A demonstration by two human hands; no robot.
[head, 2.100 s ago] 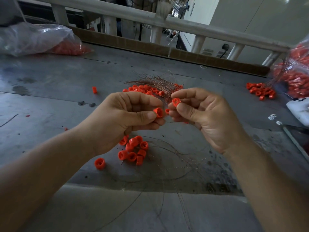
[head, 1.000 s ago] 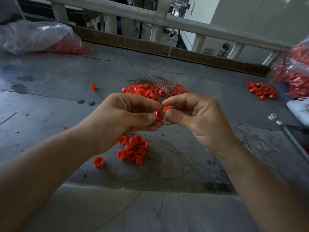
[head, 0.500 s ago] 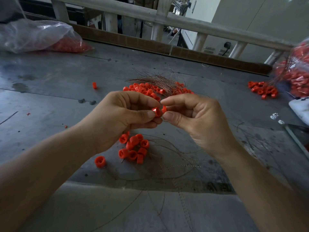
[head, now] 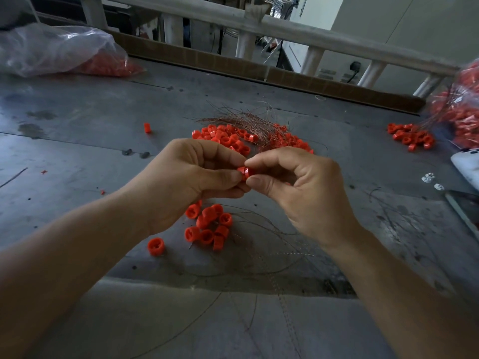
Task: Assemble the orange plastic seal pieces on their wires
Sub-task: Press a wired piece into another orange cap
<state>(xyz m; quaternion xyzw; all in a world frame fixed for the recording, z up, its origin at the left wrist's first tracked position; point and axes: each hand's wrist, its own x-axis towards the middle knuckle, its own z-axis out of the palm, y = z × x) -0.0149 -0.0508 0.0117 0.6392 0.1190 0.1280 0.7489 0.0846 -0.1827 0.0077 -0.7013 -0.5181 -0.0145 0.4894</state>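
My left hand (head: 191,177) and right hand (head: 298,193) meet above the tabletop (head: 77,120), both pinching one orange seal piece (head: 243,172) between thumb and forefinger. Loose seals (head: 207,226) lie on the tabletop below them, wire bundle (head: 241,117) farther back.

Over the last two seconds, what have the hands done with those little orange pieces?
The right hand moved down and leftward until its orange piece met the one in the left hand. The joined pieces are now pinched between both hands' fingertips. Neither hand let go. The loose heap under the hands and the wire bundle behind stayed put.
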